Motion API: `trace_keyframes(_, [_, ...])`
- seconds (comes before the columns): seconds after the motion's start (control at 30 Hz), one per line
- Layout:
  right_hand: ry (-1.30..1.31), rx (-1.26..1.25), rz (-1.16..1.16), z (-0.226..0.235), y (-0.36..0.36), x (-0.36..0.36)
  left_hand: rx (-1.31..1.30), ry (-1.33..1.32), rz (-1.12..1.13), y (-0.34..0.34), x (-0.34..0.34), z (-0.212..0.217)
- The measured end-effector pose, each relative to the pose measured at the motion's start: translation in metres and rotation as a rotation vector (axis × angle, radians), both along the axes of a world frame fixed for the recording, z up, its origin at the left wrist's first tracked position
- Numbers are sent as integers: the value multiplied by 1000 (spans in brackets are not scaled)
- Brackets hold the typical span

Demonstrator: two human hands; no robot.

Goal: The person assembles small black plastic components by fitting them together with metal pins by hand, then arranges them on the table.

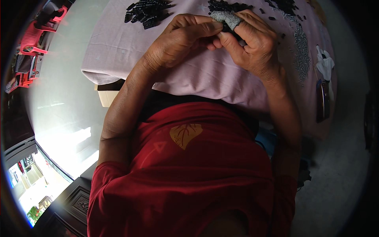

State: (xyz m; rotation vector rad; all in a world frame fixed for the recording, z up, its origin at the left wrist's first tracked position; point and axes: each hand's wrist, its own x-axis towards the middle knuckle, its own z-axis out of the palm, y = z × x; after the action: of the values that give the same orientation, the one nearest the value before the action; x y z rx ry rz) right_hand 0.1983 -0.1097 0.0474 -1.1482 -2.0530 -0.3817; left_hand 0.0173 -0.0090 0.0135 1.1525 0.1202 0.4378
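My left hand point(179, 39) and my right hand point(256, 43) meet above the far part of a cloth-covered table. Thumbs and fingertips of both are closed together around a small black piece point(226, 28), mostly hidden by the fingers. Grey knitted-looking material point(227, 17) lies over the fingers of my right hand; whether it is wrapped round them or held, I cannot tell. Just beyond the hands is a heap of small black parts point(225, 6). A second pile of black, block-like parts point(146, 12) lies to the left of it.
Pale pink cloth point(110, 51) covers the table. Small silvery metal pins point(302, 51) are strewn at the right, below more black parts point(286, 6). A dark phone point(322, 100) and a crumpled white item point(325, 65) lie near the right edge. Red plastic chairs point(33, 37) stand at far left.
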Motion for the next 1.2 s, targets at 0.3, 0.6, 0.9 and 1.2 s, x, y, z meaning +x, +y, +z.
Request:
trace_keyframes(0.3, [255, -42, -7, 29, -7, -14, -67, -37, 97, -7, 0, 7])
trace_keyframes(0.6, [214, -29, 27, 8, -3, -1, 102, -21, 160, -8, 3, 4])
trace_keyframes(0.9, [91, -18, 8, 2, 1, -2, 139, 75, 182, -15, 2, 12])
trace_keyframes(1.2, [124, -64, -59, 0, 0, 2, 80, 54, 257, -8, -1, 8])
